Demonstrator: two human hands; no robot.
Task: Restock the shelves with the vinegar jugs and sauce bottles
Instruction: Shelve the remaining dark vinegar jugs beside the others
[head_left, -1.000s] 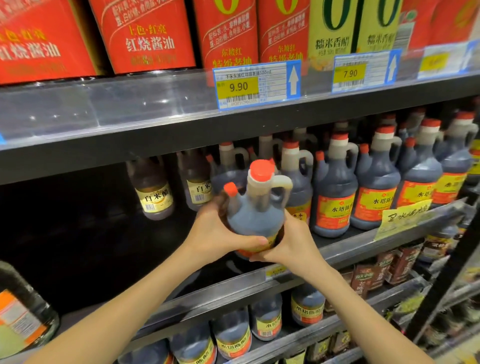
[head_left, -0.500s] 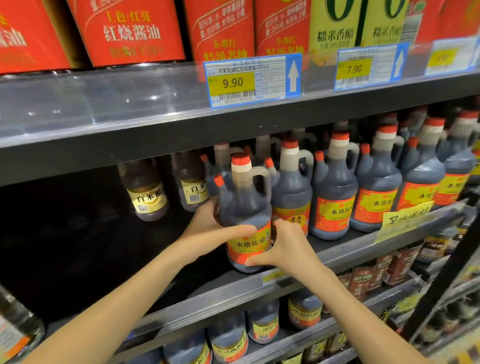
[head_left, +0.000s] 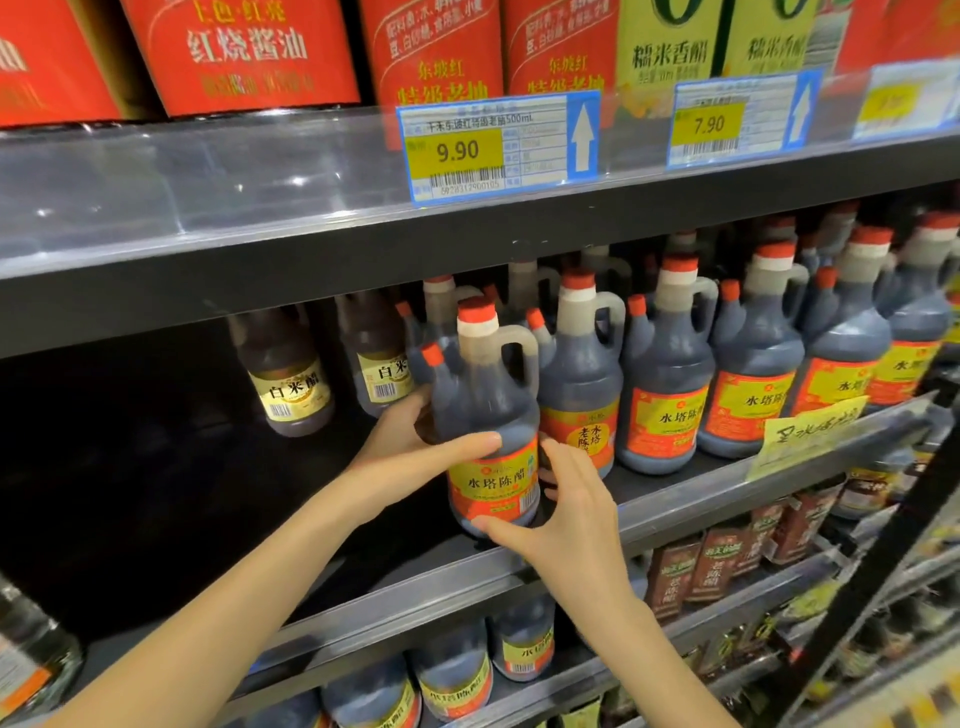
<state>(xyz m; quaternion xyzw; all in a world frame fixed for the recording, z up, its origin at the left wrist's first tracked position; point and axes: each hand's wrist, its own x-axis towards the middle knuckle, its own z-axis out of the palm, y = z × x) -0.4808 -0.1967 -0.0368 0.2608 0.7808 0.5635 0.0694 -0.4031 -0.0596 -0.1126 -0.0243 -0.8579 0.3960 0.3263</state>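
A dark vinegar jug (head_left: 485, 415) with a red cap, side handle and red-yellow label stands upright at the front of the middle shelf (head_left: 675, 499). My left hand (head_left: 410, 457) wraps its left side, thumb across the front. My right hand (head_left: 561, 504) holds its lower right side, thumb under the label. To its right runs a row of matching jugs (head_left: 665, 379).
Two brown white-rice-vinegar bottles (head_left: 291, 384) stand behind to the left, with dark free shelf space left of them. Red sauce bottles (head_left: 244, 52) fill the upper shelf above price tags (head_left: 498, 145). More jugs (head_left: 457, 680) sit on lower shelves; a yellow handwritten sign (head_left: 810, 426) hangs at right.
The jug went from tilted toward me to upright and was set down on the shelf front beside the row. Both hands stayed on it.
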